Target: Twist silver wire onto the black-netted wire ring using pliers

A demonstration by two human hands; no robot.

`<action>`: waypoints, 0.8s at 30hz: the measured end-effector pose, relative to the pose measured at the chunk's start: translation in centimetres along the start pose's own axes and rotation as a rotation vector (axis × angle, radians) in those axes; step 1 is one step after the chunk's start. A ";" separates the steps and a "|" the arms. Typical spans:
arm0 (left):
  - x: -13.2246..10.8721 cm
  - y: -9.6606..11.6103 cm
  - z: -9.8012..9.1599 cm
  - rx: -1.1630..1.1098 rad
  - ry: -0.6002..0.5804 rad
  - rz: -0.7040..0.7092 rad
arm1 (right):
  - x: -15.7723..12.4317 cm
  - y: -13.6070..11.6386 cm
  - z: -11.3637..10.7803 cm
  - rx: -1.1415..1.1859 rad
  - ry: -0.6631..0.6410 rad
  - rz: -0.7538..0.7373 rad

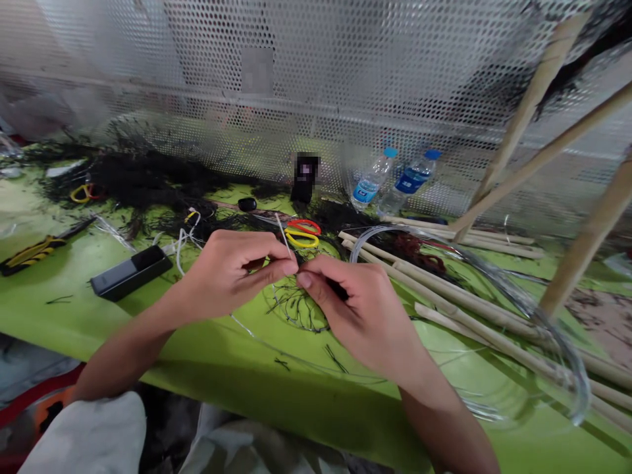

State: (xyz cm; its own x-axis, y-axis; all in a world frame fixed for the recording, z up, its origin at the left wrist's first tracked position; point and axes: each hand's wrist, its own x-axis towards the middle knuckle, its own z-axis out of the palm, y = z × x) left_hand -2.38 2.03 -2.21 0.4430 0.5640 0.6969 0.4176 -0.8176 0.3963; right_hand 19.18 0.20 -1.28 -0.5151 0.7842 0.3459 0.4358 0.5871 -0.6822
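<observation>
My left hand [237,273] is closed in a pinch, with a thin pale wire [283,236] sticking up from between thumb and forefinger. Fingertips nearly touching it, my right hand [363,306] pinches as well, at the top of a wire ring with dark strands [302,324]. This ring hangs or lies just below the fingers; the exact spot being gripped is hidden. Thin wire [243,324] trails away below the hands. Behind the fingertips lie scissors with red and yellow handles [302,241].
A grey box [131,271] and a yellow-black tool [37,253] lie left. Dark fibres [153,174] spread along the back. Two bottles [368,184] stand against the perforated panel [316,79]. Coiled wire [518,299] and bamboo sticks [444,299] cover the right side of the green table [207,355].
</observation>
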 end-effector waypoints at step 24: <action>-1.0 -0.8 1.6 0.296 0.244 0.348 | 0.0 0.0 -1.5 0.087 -0.039 0.075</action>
State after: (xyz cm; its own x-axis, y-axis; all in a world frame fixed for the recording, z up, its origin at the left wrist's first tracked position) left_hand -1.85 2.37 -4.20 0.4127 0.1926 0.8903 0.5009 -0.8643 -0.0452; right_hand 20.32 0.51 -0.33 -0.5126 0.8159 0.2674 0.4098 0.5061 -0.7589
